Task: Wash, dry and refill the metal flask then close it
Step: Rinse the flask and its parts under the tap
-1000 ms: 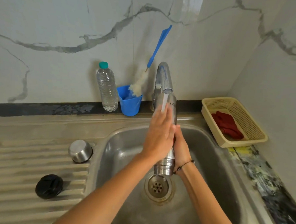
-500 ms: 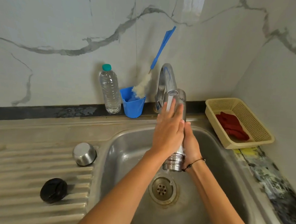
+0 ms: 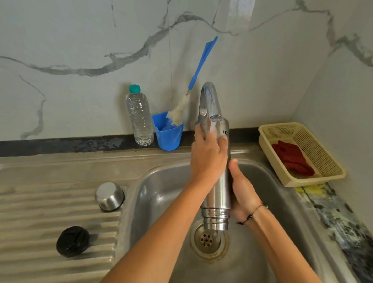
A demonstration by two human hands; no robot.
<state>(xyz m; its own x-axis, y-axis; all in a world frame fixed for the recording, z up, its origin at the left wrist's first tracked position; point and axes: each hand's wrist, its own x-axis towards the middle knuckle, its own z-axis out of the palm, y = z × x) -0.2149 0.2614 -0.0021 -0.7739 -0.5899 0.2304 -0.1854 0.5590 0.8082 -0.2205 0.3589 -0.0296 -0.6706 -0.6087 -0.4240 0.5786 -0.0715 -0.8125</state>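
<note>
The metal flask [image 3: 219,186] hangs mouth-down over the sink [image 3: 157,183], its base up under the running tap [image 3: 211,99]. The right hand [image 3: 242,189] grips the lower body, fingers curled round it; the left hand [image 3: 207,159] lies on the upper body, fingers fairly straight and close together, thumb against the steel. Wet, smooth and rigid, the flask looks slippery and probably light while empty, so a full wrap round the mid-body is safest, not the threaded neck.
</note>
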